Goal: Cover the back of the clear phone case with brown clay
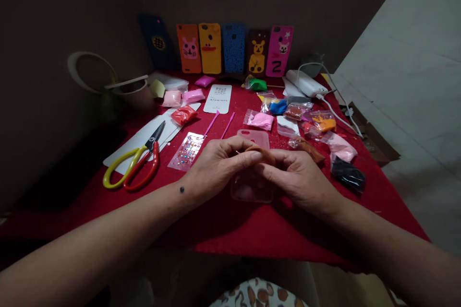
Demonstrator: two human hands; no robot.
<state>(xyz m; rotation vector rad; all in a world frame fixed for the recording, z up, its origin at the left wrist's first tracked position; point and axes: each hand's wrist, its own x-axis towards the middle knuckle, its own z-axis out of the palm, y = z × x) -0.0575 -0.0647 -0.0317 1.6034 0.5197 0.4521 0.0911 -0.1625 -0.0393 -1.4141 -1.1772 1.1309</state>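
Observation:
My left hand (219,163) and my right hand (298,177) meet over the middle of the red cloth (216,220). Both have curled fingers pinching a small piece of brown clay (260,152) between them. Under the hands lies a clear phone case (252,163), partly hidden by my fingers. Just right of my right hand sits a bag of brown clay (309,148).
Scissors (139,160) with yellow and red handles and a gem sticker sheet (187,151) lie to the left. Several bags of coloured clay (317,122) are spread on the right, a black one (347,175) nearest. Decorated phone cases (234,48) lean against the back wall. A white charger (306,84) sits back right.

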